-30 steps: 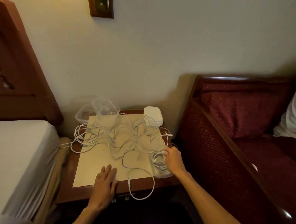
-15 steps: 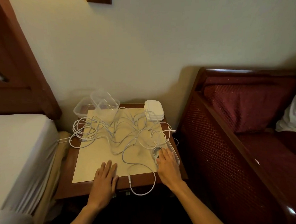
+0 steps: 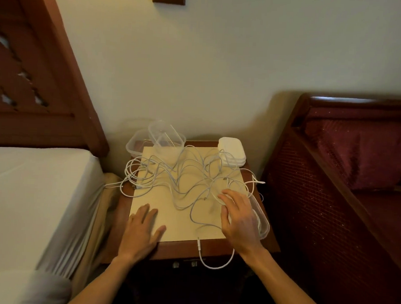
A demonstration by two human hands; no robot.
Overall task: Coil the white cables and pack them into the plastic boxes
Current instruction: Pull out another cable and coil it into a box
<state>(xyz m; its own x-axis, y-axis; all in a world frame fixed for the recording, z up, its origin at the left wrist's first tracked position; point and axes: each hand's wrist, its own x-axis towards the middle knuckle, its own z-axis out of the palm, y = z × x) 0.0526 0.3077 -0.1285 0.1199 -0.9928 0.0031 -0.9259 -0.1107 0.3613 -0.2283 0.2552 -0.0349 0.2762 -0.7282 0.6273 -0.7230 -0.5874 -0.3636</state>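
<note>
The white cables were spread in a loose tangle over most of the surface, one end hanging off the front edge in a loop, so hardly any coiling appeared to have been done. A clear box was set at the right edge, with coiled cable seemingly already inside, though this was partly hidden. The right hand was held over that box with fingers spread and nothing gripped, probably to press the coil down so that it would not spring out. The left hand was laid flat on the surface near the front, fingers straight, gripping nothing. Empty clear boxes and a stack of white lids were kept at the back, out of the tangle.

A second earlier the right hand had been curled at the box's near end; since then it had been opened and flattened over it. The left hand had stayed put.
</note>
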